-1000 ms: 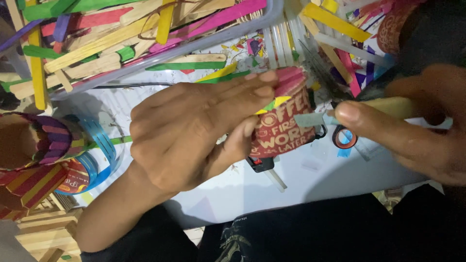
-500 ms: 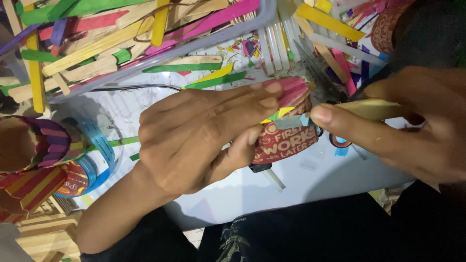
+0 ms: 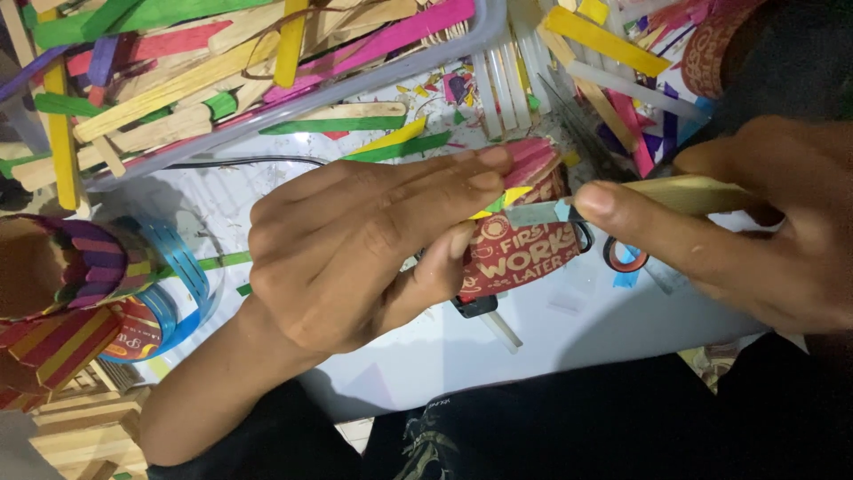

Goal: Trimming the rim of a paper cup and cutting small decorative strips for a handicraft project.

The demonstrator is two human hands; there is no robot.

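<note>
My left hand (image 3: 364, 244) grips a dark red paper cup (image 3: 515, 253) with pale lettering, fingers laid over its top where coloured craft sticks are stuck on. My right hand (image 3: 755, 236) holds a craft knife with a pale wooden handle (image 3: 693, 194). Its index finger presses along the handle. The metal blade (image 3: 533, 213) touches the yellow and pink sticks at the cup's upper edge, just beyond my left fingertips.
A clear plastic tray (image 3: 355, 84) full of coloured craft sticks lies at the top. More loose sticks (image 3: 613, 53) lie top right. A stick-covered cup (image 3: 62, 267) and blue rings (image 3: 178, 267) sit at left. A white board (image 3: 426, 347) lies underneath everything.
The cup has tilted slightly under my left hand, and my right hand has brought the knife blade closer in against the sticks on the cup's edge.
</note>
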